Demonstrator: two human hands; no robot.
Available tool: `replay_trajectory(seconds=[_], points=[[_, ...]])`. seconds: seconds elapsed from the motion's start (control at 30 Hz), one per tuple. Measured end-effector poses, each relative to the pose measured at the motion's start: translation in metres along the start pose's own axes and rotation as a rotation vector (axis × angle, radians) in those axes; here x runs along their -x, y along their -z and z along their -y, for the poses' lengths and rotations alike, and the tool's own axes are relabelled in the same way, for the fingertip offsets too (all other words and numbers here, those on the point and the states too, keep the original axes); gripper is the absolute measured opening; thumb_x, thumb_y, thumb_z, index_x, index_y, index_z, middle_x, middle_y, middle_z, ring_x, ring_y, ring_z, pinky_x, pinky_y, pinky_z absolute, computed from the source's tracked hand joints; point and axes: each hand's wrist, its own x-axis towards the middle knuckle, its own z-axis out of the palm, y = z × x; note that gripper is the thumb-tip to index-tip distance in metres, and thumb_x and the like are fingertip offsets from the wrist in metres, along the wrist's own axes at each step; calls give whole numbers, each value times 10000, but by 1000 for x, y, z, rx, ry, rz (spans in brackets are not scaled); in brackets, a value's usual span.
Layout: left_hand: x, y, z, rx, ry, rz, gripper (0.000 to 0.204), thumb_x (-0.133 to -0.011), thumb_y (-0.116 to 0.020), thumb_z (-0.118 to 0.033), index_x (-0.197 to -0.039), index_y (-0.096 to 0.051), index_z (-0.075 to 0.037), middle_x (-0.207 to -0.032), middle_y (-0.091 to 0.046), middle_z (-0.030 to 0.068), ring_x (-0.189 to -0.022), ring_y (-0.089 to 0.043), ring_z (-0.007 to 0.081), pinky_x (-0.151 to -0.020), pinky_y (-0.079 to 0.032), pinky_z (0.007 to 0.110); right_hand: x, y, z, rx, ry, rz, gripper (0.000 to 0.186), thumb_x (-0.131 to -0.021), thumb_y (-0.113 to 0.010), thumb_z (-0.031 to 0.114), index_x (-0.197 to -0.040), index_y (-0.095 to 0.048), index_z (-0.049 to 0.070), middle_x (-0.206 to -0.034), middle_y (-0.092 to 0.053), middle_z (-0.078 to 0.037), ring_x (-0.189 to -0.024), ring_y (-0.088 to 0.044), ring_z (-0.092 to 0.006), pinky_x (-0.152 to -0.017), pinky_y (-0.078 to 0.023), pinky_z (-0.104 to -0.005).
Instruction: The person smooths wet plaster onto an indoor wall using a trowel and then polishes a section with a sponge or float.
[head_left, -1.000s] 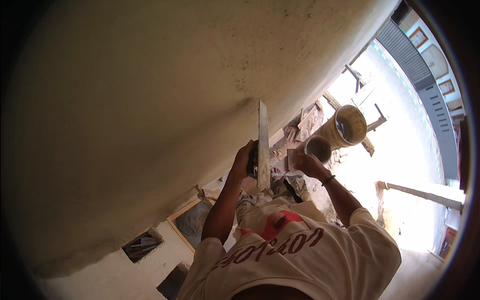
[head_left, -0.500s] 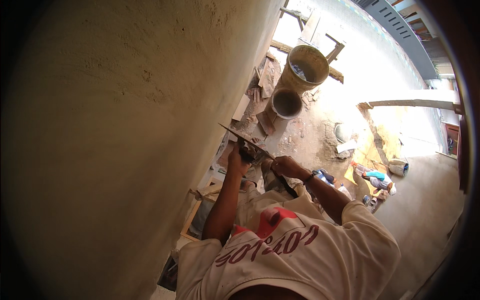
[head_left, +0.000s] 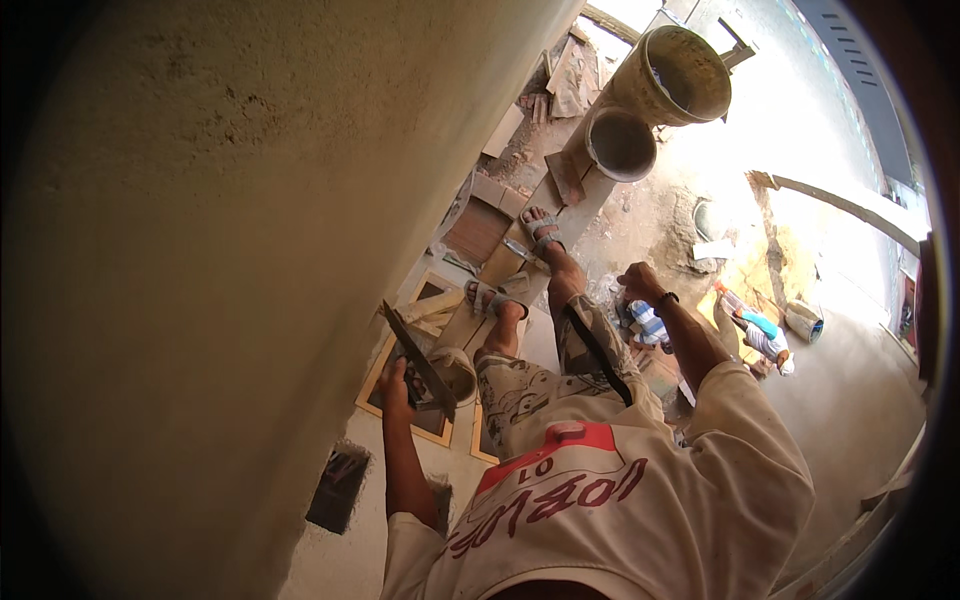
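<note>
My left hand [head_left: 397, 388] grips the handle of a plastering float [head_left: 418, 360], seen nearly edge-on, close to the plastered wall [head_left: 210, 300]. The float's long flat plate slants between the wall and my left leg. To the right of my legs, my right hand [head_left: 640, 283] is out in the air, its fingers curled into a fist. Nothing shows sticking out of that fist. The wall fills the left side, smooth in most places, with rough pitted patches near the top.
My sandalled feet stand on a wooden plank [head_left: 590, 200]. Ahead on it are a large bucket [head_left: 650, 85] and a smaller bucket [head_left: 622, 145]. Below left lie wooden frames [head_left: 430, 430] and a wall opening [head_left: 340, 487]. A person [head_left: 765, 340] crouches far right near a pail [head_left: 803, 320].
My right hand has come off the float and moved right. My left hand has carried the float down and left, nearer the wall. The view has shifted, showing my legs and feet.
</note>
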Motion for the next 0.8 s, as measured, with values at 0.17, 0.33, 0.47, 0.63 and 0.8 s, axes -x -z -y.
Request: replay_trajectory(seconds=[0.17, 0.33, 0.47, 0.63, 0.8], points=[[-4, 79, 67, -265, -21, -229, 257, -927, -601, -193, -1080, -501, -12, -754, -511, 38, -525, -511, 147, -462, -440, 311, -65, -16, 75, 54, 96, 19, 115, -757, -634, 128, -761, -658, 16, -719, -648, -144, -675, -636, -290, -613, -503, -389], [-17, 131, 141, -358, 17, -375, 328, -922, -612, -191, -1129, -497, 36, -804, -532, 95, -580, -518, 162, -565, -469, 336, -175, -94, 142, -84, 383, 53, 176, -857, -582, 134, -949, -658, 5, -697, -660, -99, -620, -667, -177, -556, -516, -317], [-28, 153, 200, -307, 54, -458, 308, -919, -601, -160, -1144, -518, 33, -759, -562, 76, -557, -533, 151, -514, -466, 320, -217, -215, 124, 239, 177, 182, 200, -816, -600, 158, -954, -657, 26, -862, -688, -156, -830, -676, -307, -730, -528, -427], [-66, 137, 266, -188, 138, -487, 267, -904, -605, -133, -1117, -568, 24, -753, -576, 62, -530, -545, 129, -470, -459, 279, -226, -325, 60, 509, 92, 284, 229, -849, -552, 144, -994, -672, 13, -996, -682, -234, -976, -664, -371, -830, -528, -456], [-146, 166, 341, -244, 73, -510, 301, -888, -633, -168, -1102, -590, 39, -810, -616, 84, -590, -576, 151, -507, -466, 283, -260, -399, -8, 889, 321, 343, 221, -912, -531, 206, -1005, -697, 94, -963, -708, -163, -927, -693, -305, -766, -543, -424]])
